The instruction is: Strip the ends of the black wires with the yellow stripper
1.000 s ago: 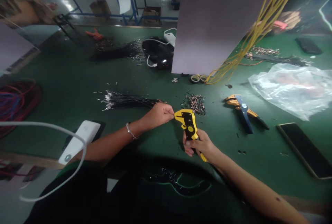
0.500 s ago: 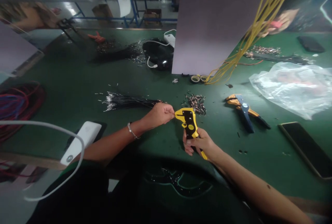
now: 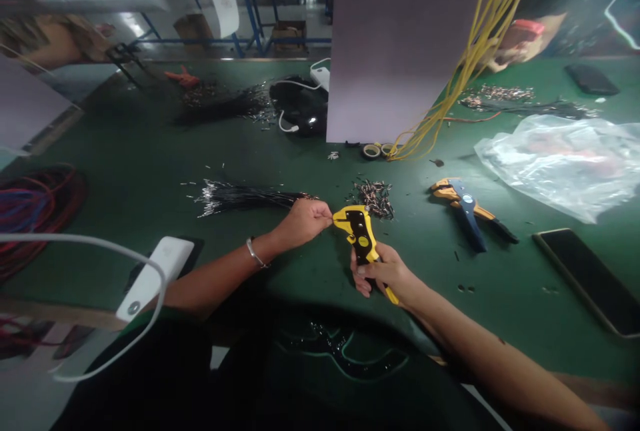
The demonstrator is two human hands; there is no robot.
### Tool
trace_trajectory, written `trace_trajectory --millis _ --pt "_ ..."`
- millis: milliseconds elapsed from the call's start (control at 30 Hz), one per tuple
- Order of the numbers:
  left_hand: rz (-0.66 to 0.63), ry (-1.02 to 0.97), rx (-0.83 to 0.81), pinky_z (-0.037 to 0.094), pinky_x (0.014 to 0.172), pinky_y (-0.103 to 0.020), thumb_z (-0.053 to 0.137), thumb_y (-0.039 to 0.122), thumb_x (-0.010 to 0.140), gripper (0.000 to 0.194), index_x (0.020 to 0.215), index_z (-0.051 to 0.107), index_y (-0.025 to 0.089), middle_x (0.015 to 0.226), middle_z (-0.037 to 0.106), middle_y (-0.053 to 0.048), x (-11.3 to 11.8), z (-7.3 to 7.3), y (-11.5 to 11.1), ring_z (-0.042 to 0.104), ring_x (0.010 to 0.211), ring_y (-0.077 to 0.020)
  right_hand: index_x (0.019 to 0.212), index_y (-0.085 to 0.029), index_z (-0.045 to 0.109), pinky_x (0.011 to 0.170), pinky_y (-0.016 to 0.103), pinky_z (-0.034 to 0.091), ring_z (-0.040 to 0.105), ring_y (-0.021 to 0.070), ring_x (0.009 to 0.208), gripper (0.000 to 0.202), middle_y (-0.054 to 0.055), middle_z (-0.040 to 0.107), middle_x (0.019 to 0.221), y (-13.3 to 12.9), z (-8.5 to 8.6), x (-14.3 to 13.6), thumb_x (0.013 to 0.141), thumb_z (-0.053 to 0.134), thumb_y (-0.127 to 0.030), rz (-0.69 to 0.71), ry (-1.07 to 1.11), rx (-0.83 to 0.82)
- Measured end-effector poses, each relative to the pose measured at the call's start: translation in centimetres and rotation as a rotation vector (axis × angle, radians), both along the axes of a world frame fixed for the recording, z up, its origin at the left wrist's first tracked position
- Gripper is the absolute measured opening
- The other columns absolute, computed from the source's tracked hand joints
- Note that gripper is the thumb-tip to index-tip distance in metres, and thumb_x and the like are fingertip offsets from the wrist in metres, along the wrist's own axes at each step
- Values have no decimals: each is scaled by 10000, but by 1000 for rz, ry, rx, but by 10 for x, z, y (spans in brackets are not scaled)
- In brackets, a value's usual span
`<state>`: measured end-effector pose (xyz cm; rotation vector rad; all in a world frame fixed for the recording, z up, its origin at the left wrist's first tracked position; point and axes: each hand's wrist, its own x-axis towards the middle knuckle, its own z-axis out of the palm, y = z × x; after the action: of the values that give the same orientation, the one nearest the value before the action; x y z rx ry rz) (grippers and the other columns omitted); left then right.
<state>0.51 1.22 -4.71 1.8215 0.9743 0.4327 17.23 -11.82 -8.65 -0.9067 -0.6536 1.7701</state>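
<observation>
In my right hand (image 3: 377, 270) is a yellow and black wire stripper (image 3: 361, 231), its handles wrapped by the fingers and its jaws pointing left. My left hand (image 3: 307, 221), closed in a pinch, meets the mouth of those jaws with a thin wire whose length is mostly hidden by the fingers. Behind the left hand lies a bundle of black wires (image 3: 245, 196), with bright silvery ends fanned out to the left and copper-coloured ends beside the knuckles. A heap of short cut wire ends (image 3: 375, 198) sits just beyond the stripper's head.
To the right are a second wire stripper (image 3: 465, 208), a phone (image 3: 590, 281) and a clear plastic bag (image 3: 565, 161). Yellow wires (image 3: 450, 98) hang by an upright panel (image 3: 400, 51). A white power strip (image 3: 155, 278) lies left. A co-worker's hand (image 3: 515, 48) shows across the table.
My view has shifted slightly, moving the scene a little left. Both hands and the stripper keep their places against each other. The co-worker's hand and the red thing by it have moved.
</observation>
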Motion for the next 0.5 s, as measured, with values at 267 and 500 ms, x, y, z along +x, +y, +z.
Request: trace_trajectory --millis 267,500 --pt "-21 -16 7 302 469 -202 566 204 730 125 628 599 138 426 462 59 0 -1 -4 395 439 -62 749 -157 532 348 232 413 456 82 372 176 -42 558 543 -5 1 -2 636 647 -86 -10 -39 -3" --pt "-9 -31 4 296 464 -194 568 219 728 130 636 597 132 433 463 61 5 -3 -2 391 434 -58 778 -155 536 366 238 408 457 84 397 196 -32 574 581 -4 2 0 642 659 -85 1 31 3"
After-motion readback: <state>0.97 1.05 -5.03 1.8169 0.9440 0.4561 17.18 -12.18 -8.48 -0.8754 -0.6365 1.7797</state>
